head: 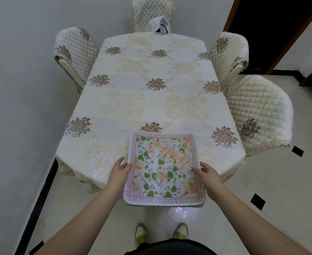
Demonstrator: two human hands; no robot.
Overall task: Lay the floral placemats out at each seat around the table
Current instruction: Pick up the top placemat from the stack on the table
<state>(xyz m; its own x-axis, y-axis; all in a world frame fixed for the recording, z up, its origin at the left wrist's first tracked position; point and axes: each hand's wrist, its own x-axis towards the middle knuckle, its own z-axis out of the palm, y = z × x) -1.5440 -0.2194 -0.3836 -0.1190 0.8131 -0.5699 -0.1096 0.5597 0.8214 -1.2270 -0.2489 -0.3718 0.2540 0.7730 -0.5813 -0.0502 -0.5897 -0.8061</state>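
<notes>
The counter (151, 92), draped in a cream embroidered tablecloth, stretches away beyond both hands, with quilted chairs (258, 115) set along its sides and far end. A white bag (159, 24) sits at the far end, well beyond the hands. No placemat lies at any seat yet, so the laying-out looks barely begun.

Between the hands is the stack of floral placemats (163, 168), its far part over the near end of the counter and its near part hanging out past the edge, above the floor. Whether the far part rests on the cloth cannot be told. The edge looks thick, which suggests several mats, though the number cannot be counted.

The left hand (120, 172) pinches the stack's left edge, thumb on top. The right hand (207, 172) holds the right edge the same way.

The risk: with only the side edges gripped, lower mats could slide out and drop to the floor. Dragging the stack forward could also ruck the tablecloth.
</notes>
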